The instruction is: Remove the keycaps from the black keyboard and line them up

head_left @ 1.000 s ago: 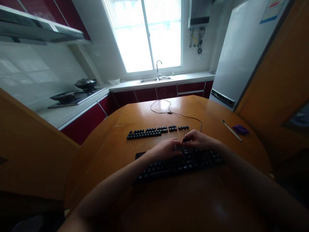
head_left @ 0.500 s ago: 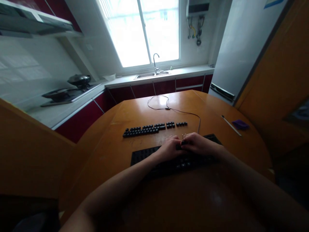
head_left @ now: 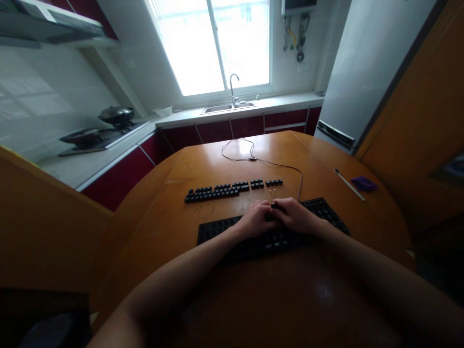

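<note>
A black keyboard (head_left: pixel 217 230) lies on the wooden table, its left part showing bare key positions. Above its middle my two hands meet, fingertips close together. My right hand (head_left: pixel 297 215) is closed around a keycap puller (head_left: pixel 272 195), whose two thin wire prongs point up and away from me. Beside it my left hand (head_left: pixel 257 220) is closed too, its fingertips against the puller's dark base; whether it also holds a keycap is hidden. Beyond the keyboard, removed black keycaps (head_left: pixel 212 194) stand in rows.
A cleaning brush (head_left: pixel 350 185) with a long pale handle and a folded purple cloth (head_left: pixel 364 183) lie at the right of the table (head_left: pixel 159 222). The keyboard's cable (head_left: pixel 279 165) loops toward the far edge. Behind are a sink (head_left: pixel 217 109) and a stove (head_left: pixel 97 140).
The puller's wire prongs stand out more above my fingers. My right hand has shifted slightly, and more of the keyboard's right end shows. The camera view has tilted a little.
</note>
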{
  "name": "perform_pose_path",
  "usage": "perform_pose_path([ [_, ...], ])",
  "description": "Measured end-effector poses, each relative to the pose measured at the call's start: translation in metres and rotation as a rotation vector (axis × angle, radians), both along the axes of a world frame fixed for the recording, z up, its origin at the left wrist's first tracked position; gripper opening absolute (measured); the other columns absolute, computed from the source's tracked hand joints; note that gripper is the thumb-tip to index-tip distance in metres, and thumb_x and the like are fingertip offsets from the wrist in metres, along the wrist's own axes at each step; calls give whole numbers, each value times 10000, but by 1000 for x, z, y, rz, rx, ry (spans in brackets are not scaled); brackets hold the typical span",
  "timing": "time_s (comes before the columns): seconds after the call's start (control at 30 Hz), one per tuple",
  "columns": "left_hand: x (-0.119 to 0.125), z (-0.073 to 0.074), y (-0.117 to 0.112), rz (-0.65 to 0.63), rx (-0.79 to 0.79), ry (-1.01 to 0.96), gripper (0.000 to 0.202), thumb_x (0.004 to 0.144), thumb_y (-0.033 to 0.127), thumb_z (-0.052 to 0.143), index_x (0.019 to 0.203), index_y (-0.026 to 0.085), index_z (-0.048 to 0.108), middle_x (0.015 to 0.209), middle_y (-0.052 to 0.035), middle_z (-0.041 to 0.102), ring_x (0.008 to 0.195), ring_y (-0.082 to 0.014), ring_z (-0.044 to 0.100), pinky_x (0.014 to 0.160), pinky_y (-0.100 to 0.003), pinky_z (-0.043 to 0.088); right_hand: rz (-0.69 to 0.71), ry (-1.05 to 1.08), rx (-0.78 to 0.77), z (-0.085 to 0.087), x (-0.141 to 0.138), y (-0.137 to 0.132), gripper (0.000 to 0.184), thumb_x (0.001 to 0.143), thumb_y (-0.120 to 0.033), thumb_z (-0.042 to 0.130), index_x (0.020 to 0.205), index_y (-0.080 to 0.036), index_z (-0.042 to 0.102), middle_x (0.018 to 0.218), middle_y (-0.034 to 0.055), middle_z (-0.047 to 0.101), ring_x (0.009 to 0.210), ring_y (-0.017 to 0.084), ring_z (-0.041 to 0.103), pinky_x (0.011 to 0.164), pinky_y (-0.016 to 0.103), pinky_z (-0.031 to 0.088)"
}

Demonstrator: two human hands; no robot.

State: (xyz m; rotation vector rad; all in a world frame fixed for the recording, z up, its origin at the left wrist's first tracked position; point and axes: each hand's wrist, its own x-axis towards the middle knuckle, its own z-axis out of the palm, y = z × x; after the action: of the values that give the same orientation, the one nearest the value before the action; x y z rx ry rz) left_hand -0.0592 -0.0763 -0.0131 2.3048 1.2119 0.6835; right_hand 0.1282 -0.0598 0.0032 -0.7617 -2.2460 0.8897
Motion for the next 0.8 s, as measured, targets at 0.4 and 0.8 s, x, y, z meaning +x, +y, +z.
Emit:
perform_pose_path([
  [0.4, 1, 9, -2, 66, 51, -196, 150, 771, 210, 782, 888, 170, 696, 840, -21, 697, 800, -173, 624, 755, -294, 498, -343, 163, -4, -9, -7, 3, 267, 940, -336, 525, 713, -197, 514, 656, 13, 595, 619, 165, 551, 584, 279, 395],
  [0.8, -2, 17, -8, 74, 347, -23, 223, 871, 160, 692, 1075, 245, 663, 1090, -45, 632, 1046, -210, 541, 923, -369, 504, -408, 352, -266, -11, -10, 7, 315, 888, -500, 598, 903, -186, 579, 668, 35, 682, 617, 218, 667, 528, 281, 459],
])
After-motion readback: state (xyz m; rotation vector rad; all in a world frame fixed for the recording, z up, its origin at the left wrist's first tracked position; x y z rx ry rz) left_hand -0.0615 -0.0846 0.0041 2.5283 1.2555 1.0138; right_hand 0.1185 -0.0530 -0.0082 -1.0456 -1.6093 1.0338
